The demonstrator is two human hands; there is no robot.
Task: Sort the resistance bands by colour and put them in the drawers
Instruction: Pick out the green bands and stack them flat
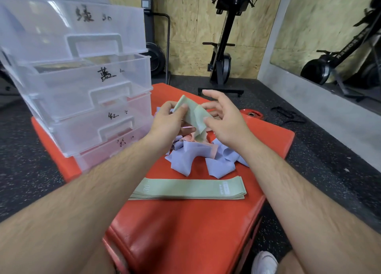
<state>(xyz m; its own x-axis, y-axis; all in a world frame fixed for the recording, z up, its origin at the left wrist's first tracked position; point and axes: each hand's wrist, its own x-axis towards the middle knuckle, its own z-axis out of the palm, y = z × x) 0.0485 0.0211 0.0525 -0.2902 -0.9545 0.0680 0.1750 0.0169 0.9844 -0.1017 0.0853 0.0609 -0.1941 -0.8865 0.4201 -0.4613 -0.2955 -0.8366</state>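
Green band (195,116), crumpled, hangs over the purple-pink pile (206,158): left hand (171,119) pinches its top, right hand (225,121) rests a thumb on the lower fold, grip unclear. Green stack (189,188) lies toward the body, long axis left-right; drawers (82,77) sit left.

A crumpled green band (193,116) is held up between the left hand (169,121) and right hand (224,119), above the loose heap. Below it, purple bands (218,162) lie tangled on the mat (185,232), with pink bands (190,138) partly buried among them. Nearer, a green stack (189,188) lies flat and neat, marked 30. At the left stand four clear drawers (92,88), stacked, with white handles and handwritten labels.
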